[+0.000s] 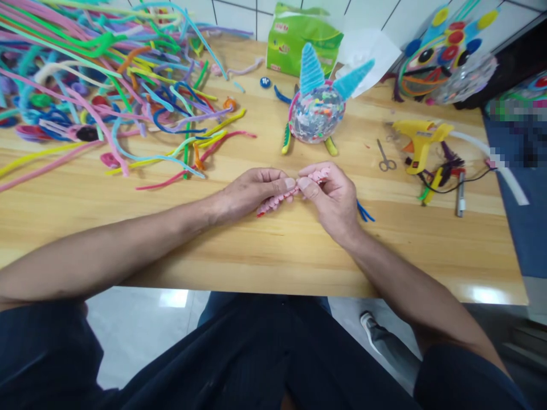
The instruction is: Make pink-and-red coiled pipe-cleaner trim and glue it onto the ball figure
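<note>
Just above the table, my left hand (pixel 260 193) and my right hand (pixel 329 196) meet over a pink coiled pipe cleaner (pixel 276 202). Thumb and fingers of each hand pinch it near the middle. One end slants down to the left and shows a red tip; the other rises across my right fingers. Part of it is hidden behind the thumbs. Beyond my hands stands a clear ball (pixel 317 114) filled with coloured bits, with two blue pipe-cleaner ears (pixel 311 68) on top. Blue pipe-cleaner ends (pixel 365 212) stick out beside my right wrist.
Loose pipe cleaners (pixel 85 85) cover the table's left side. A green tissue pack (pixel 301 42) stands by the tiled wall. To the right lie small scissors (pixel 387 159), a yellow glue gun (pixel 421 139) and a utility knife (pixel 460 193). A decorated craft figure (pixel 444 62) stands behind them.
</note>
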`<action>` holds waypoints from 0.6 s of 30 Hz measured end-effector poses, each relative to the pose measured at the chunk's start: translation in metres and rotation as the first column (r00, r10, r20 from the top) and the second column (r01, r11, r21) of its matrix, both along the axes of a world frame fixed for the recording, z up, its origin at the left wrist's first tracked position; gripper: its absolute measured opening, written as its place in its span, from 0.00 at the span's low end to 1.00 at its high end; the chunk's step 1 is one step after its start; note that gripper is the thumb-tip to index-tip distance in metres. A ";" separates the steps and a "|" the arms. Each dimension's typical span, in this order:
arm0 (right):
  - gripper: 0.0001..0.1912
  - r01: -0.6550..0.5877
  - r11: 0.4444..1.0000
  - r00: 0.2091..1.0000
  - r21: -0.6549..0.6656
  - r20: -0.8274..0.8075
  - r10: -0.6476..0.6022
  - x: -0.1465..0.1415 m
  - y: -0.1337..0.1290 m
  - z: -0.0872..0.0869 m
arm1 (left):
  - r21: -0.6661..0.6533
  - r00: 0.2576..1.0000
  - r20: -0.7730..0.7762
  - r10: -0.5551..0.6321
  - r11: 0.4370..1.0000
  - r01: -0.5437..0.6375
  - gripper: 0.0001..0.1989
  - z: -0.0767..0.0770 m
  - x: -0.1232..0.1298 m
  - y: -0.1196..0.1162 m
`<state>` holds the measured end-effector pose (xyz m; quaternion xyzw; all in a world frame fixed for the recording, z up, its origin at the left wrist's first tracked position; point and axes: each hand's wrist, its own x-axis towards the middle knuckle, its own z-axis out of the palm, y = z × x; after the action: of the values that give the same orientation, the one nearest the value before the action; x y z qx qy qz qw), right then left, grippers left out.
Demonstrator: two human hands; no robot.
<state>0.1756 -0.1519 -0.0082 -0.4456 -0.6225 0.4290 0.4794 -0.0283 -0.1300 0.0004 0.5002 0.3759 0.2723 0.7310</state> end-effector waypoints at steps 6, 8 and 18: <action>0.18 -0.007 1.000 0.998 -0.027 -0.055 0.006 0.001 0.002 -0.001 | 0.151 0.999 -0.032 0.033 0.988 -0.027 0.22 0.006 0.000 -0.003; 0.19 0.010 0.999 0.996 -0.050 -0.086 -0.014 0.002 0.004 -0.003 | 0.219 0.996 -0.047 0.075 0.974 -0.063 0.22 0.006 0.000 -0.004; 0.17 0.033 0.999 0.998 -0.026 -0.059 -0.035 0.001 0.004 -0.004 | 0.094 0.994 -0.092 0.057 0.994 -0.048 0.20 0.010 0.001 -0.006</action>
<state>0.1762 -0.1478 -0.0120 -0.4490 -0.5949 0.4415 0.4996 -0.0277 -0.1358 0.0106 0.5356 0.4103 0.2845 0.6810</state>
